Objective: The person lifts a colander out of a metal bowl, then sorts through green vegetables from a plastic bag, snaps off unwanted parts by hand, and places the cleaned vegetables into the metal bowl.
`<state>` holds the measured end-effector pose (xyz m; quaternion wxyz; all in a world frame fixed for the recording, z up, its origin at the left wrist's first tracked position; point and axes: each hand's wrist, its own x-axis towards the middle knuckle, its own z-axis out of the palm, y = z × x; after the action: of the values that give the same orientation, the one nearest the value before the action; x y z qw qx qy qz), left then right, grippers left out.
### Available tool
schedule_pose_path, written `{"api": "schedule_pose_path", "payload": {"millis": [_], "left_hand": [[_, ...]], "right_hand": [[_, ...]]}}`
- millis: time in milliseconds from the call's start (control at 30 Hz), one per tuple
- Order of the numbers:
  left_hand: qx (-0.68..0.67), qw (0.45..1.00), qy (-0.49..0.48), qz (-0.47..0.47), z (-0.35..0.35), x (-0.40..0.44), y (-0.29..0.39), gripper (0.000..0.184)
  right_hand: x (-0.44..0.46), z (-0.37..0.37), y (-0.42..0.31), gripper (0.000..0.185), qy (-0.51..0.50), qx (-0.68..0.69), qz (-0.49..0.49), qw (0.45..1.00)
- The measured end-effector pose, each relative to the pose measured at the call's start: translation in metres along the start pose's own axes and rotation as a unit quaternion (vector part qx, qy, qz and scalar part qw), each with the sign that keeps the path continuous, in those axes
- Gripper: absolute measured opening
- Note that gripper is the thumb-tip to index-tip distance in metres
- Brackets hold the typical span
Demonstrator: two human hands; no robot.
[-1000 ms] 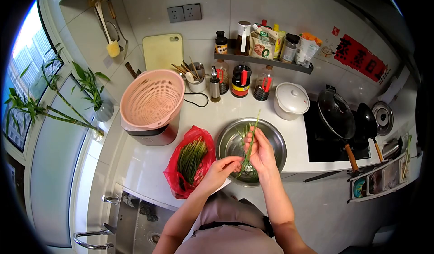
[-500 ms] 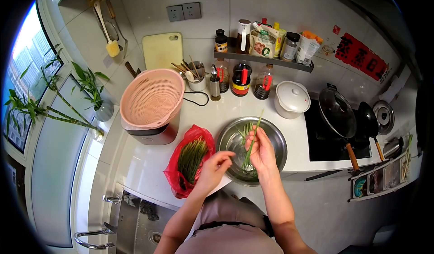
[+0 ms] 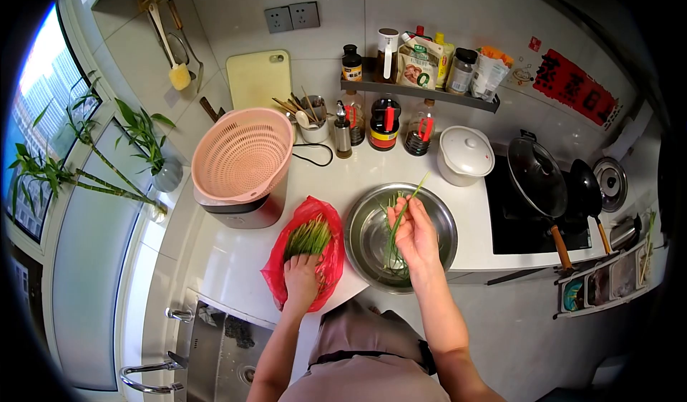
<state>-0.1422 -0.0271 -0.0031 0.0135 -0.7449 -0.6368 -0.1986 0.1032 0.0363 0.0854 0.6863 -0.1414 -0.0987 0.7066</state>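
A red plastic bag (image 3: 331,260) lies on the counter, its mouth spread around a bundle of thin green chives (image 3: 309,236). Reaching into it, my left hand (image 3: 302,279) has its fingers curled down over the stalks; the fingertips are partly sunk among them. My right hand (image 3: 418,236) is raised over a steel bowl (image 3: 447,223), pinching a few long chive stalks (image 3: 393,236) between thumb and fingers, with one tip pointing up and away. More green pieces lie in the bowl, partly hidden by that hand.
A pink colander (image 3: 240,158) rests on a dark-sided appliance behind the bag. At the back stand sauce bottles (image 3: 384,124) and a white lidded pot (image 3: 465,155). The stove with a wok (image 3: 535,176) is to the right, the sink (image 3: 215,359) at the lower left.
My left hand has moved left and down from beside the bowl into the red bag, onto the chives. My right hand stays over the bowl, still holding its stalks.
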Motion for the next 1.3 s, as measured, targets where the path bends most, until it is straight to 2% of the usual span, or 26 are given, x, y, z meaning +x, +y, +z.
{"api": "schedule_pose_path", "payload": {"millis": [33,67,133,167,233,300,367,533,600,733,800,933,1000,1300], "left_hand": [[-0.037,0.992,0.106,0.057,-0.014,0.008,0.011,0.017],[-0.037,0.992,0.107,0.056,-0.023,0.013,0.019,0.017],[-0.263,0.964,0.024,0.004,-0.043,0.023,0.038,0.017],[-0.264,0.964,0.025,0.003,-0.055,0.027,0.052,0.017],[-0.440,0.898,0.000,-0.028,-0.076,0.036,0.077,0.012],[-0.433,0.901,-0.010,-0.013,-0.069,0.041,0.085,0.011],[-0.493,0.868,-0.053,-0.035,-0.062,0.045,0.090,0.011],[-0.514,0.851,-0.097,-0.047,-0.045,0.042,0.089,0.013],[-0.603,0.781,-0.140,-0.081,-0.042,0.041,0.089,0.016],[-0.630,0.751,-0.176,-0.091,-0.055,0.043,0.090,0.018],[-0.665,0.708,-0.194,-0.135,-0.060,0.042,0.092,0.017],[-0.661,0.710,-0.206,-0.127,-0.065,0.042,0.090,0.017],[-0.682,0.692,-0.200,-0.131,-0.065,0.040,0.091,0.017],[-0.665,0.701,-0.211,-0.146,-0.069,0.037,0.088,0.019]], "right_hand": [[-0.001,0.003,0.001,0.009,0.000,0.002,0.000,1.000],[-0.001,0.006,0.002,0.007,-0.001,0.005,0.001,1.000],[-0.001,0.009,0.004,0.007,-0.004,0.006,-0.001,1.000],[-0.001,0.009,0.005,0.006,-0.007,0.008,-0.002,1.000],[-0.001,0.010,0.009,0.007,-0.009,0.012,-0.001,1.000],[-0.002,0.010,0.012,0.009,-0.010,0.016,-0.001,1.000],[-0.003,0.011,0.013,0.009,-0.013,0.016,-0.002,1.000],[-0.004,0.011,0.015,0.007,0.010,0.030,-0.008,0.999],[-0.004,0.010,0.016,0.006,0.017,0.037,-0.009,0.999],[-0.004,0.009,0.017,0.007,0.028,0.044,-0.010,0.999],[-0.003,0.008,0.017,0.007,0.032,0.044,-0.010,0.998],[-0.003,0.005,0.016,0.007,0.030,0.046,-0.006,0.998],[-0.003,0.005,0.016,0.008,0.029,0.045,-0.006,0.999],[-0.004,0.001,0.014,0.010,0.031,0.045,0.005,0.998]]}}
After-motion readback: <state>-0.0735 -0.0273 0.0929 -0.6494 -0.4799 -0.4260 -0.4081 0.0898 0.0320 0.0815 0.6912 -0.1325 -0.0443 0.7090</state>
